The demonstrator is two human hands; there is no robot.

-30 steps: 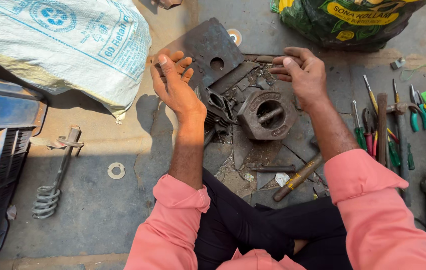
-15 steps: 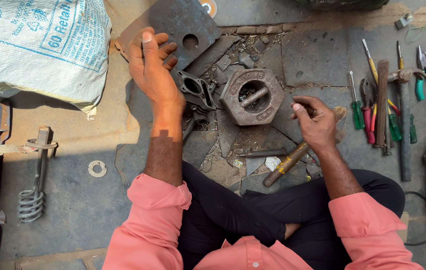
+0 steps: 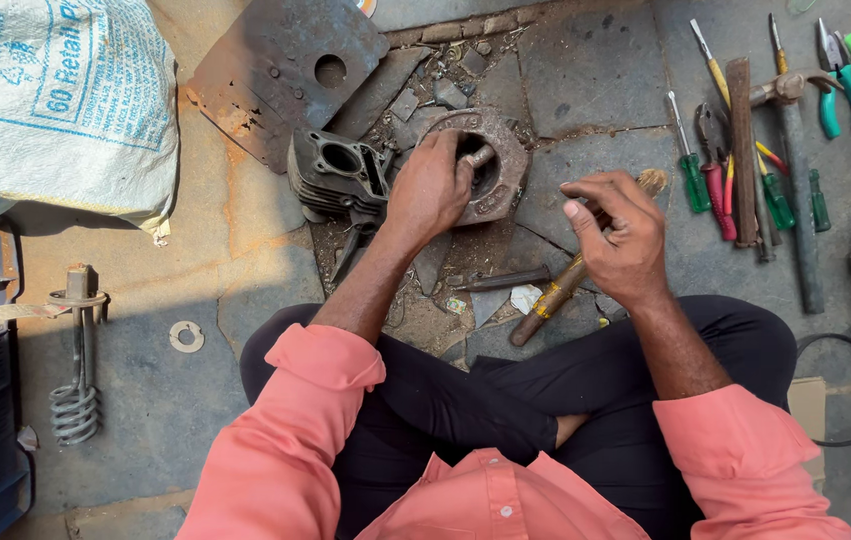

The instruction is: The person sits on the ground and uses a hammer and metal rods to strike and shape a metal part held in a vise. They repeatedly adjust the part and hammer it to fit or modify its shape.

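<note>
The cracked stone floor (image 3: 595, 80) carried a round metal casting (image 3: 500, 150) and a finned engine cylinder (image 3: 335, 175) at its middle. A rusty plate (image 3: 265, 70) lay toward the far edge, screwdrivers (image 3: 690, 165) and a hammer (image 3: 795, 180) toward the right edge, a white sack (image 3: 45, 100) at the far left corner.

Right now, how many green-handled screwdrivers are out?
3, right of the right hand: nearest screwdriver, middle screwdriver left of the hammer handle, far screwdriver right of it. More may lie hidden.
</note>
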